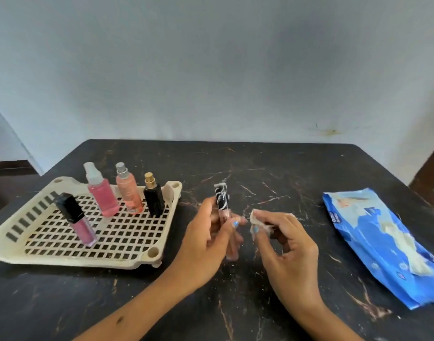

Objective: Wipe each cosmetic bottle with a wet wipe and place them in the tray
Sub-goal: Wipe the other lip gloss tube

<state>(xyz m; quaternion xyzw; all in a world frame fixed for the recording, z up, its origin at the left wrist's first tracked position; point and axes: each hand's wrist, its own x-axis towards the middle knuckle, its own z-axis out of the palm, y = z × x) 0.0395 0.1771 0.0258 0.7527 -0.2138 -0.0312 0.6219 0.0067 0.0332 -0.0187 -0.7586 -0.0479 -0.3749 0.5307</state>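
Now I hold the lip gloss tube (pixel 223 217) upright in my left hand (pixel 206 244), fingers and thumb curled round its clear lower half, above the middle of the table (pixel 285 173) near its front edge. My right hand (pixel 285 252) pinches a small bunched wet wipe (pixel 256 217) just beside the tube, not quite touching it as far as I can tell. The tube has a black cap with white markings and a pale, pinkish body; whether it is fully wiped I cannot say.

By my reckoning this is the last one. Four bottles already stand in the cream slotted tray (pixel 19 252) at the table's left side: a pink gloss with a black cap (pixel 75 219) toward the tray's front, and along its far edge a pink spray bottle (pixel 100 193), a peach spray bottle (pixel 128 193) and a black bottle with a gold top (pixel 153 196). No other bottle lies loose on the table. What remains is finishing the wipe and setting this tube in the tray.

The blue wipe pack (pixel 383 247) lies at the right edge.
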